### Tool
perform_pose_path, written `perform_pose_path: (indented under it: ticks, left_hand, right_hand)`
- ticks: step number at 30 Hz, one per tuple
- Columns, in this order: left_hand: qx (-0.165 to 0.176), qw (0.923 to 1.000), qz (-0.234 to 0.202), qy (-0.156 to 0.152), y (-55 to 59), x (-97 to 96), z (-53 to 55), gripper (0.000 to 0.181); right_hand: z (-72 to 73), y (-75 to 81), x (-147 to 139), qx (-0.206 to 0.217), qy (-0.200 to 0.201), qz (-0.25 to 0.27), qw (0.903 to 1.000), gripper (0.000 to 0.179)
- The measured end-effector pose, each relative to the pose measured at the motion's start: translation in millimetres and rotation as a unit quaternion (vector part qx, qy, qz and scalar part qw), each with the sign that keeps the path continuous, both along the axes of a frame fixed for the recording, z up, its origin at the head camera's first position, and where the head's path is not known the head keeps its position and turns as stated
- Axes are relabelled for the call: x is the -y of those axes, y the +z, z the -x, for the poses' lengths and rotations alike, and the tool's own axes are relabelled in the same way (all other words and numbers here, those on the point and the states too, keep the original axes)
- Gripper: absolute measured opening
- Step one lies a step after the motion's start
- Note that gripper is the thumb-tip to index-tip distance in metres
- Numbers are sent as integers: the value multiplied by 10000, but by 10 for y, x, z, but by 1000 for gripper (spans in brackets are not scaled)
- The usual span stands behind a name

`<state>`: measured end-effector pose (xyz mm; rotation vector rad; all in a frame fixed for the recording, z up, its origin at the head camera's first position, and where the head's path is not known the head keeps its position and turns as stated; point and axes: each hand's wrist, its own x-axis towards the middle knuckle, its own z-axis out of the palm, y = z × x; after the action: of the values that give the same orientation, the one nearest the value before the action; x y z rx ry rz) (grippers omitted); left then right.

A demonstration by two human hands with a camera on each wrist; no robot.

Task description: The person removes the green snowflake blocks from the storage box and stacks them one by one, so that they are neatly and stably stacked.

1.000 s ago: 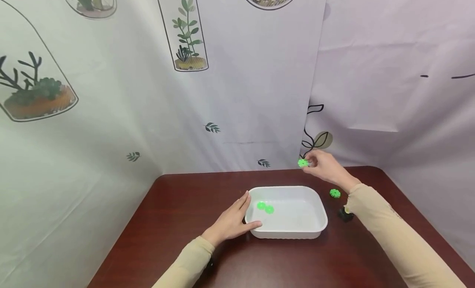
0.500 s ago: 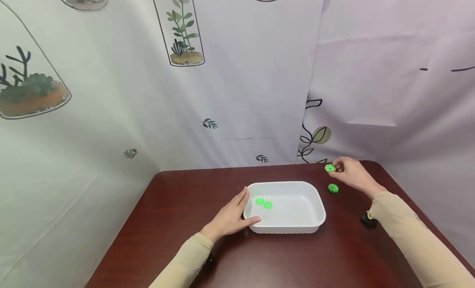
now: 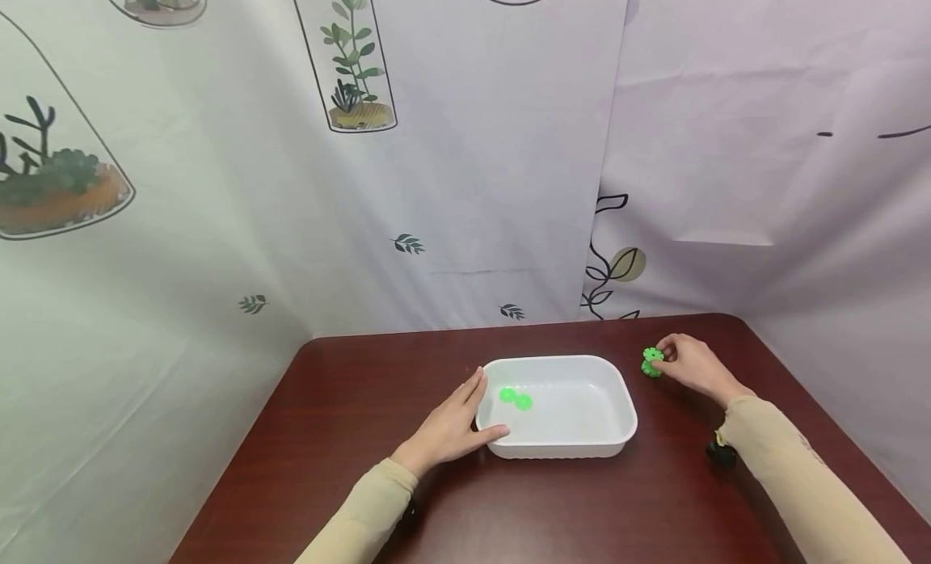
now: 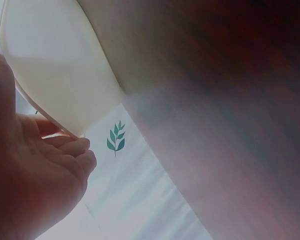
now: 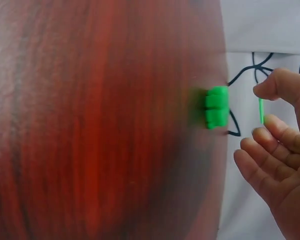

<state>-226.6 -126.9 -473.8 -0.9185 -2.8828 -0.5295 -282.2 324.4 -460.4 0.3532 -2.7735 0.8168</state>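
Observation:
My right hand (image 3: 694,367) pinches a thin, bright green notched plastic disc (image 3: 652,354) between thumb and fingertips. In the right wrist view the held disc (image 5: 261,110) shows edge-on, apart from a short green stack (image 5: 217,107) on the table. From the head view, the held disc overlaps that stack (image 3: 650,370). My left hand (image 3: 448,427) rests at the left end of a white rectangular tub (image 3: 558,450), fingers extended along its side and thumb over the front corner. The left wrist view shows this hand (image 4: 45,165) against the tub's rim (image 4: 45,116). Two green discs (image 3: 523,402) lie in the tub.
The reddish-brown table (image 3: 364,402) has rounded back corners. Behind it hangs a pale fabric backdrop (image 3: 494,184) printed with plants. The green stack stands to the right of the tub, close to the table's back right.
My right hand has moved right from behind the tub, then down over the green stack, still pinching the disc. My left hand stays on the tub. The head view has shifted slightly.

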Motion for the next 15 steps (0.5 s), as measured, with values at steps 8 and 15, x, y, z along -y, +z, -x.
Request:
perform_pose_path:
  ticks: [8,15]
  left_hand:
    - [-29,10000,23,4,7,-1,1,101]
    - [21,10000,26,20,14,-1,-10,101]
  right_hand:
    - [19,-127,-29,149,75,-34,9999,35]
    - [22,-191,-58,269,62,-22,9996,36]
